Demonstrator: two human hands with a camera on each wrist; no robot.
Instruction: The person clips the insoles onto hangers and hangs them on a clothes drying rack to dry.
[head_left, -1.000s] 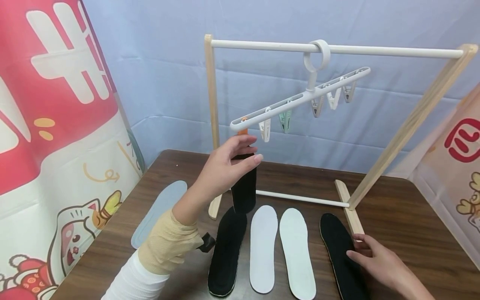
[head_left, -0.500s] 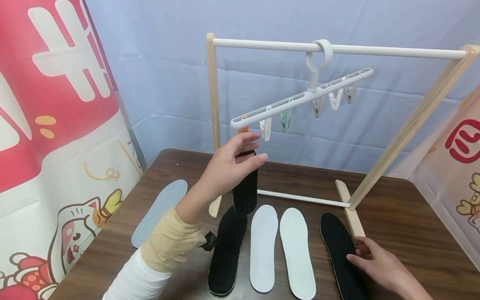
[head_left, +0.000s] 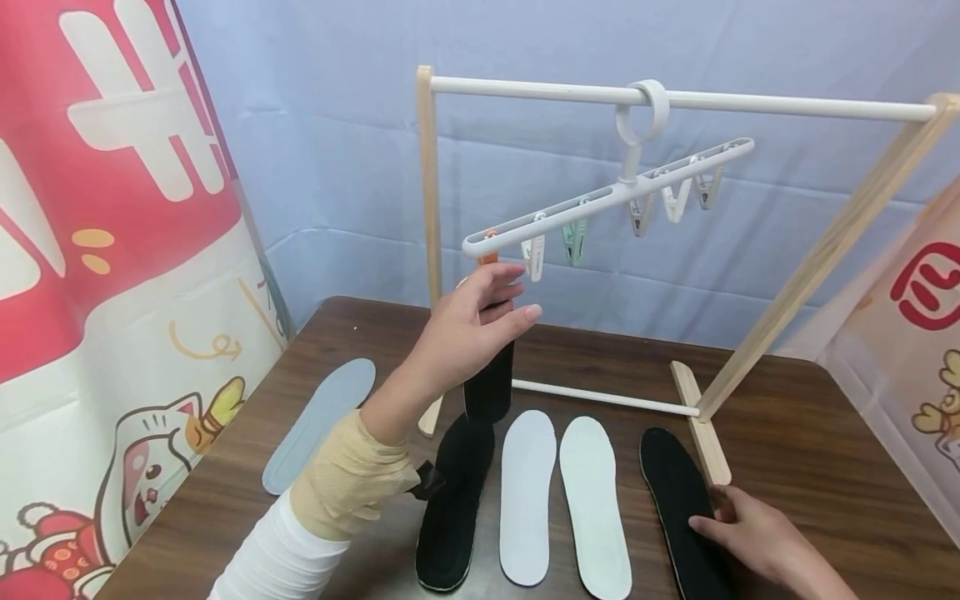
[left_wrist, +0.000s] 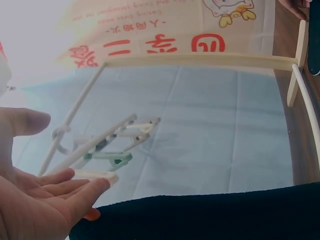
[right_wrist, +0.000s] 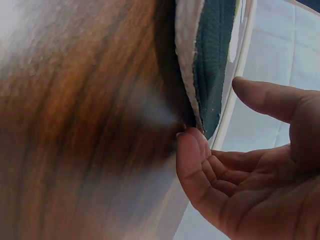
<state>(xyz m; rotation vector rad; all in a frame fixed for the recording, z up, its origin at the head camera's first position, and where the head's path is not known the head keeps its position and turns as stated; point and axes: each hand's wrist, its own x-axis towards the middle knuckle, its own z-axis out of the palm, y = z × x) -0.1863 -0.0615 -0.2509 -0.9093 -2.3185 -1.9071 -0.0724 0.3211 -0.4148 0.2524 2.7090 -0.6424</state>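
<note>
A black insole hangs below the orange clip at the hanger's left end. My left hand is in front of its upper part, fingers extended and thumb held apart. In the left wrist view, those fingertips lie beside the orange clip and a white clip, and the dark insole fills the bottom. Over on the right, my right hand is at the edge of another black insole on the table. The right wrist view shows bent fingers at its rim, the thumb away from it.
The white hanger with several clips hooks over the rack's top rod. A light blue insole, a black insole, a white insole and a pale green insole lie on the wooden table.
My left hand has shifted slightly right in the head view, its fingers beside the hanging insole. My right hand has slid slightly down along the right black insole's edge.
</note>
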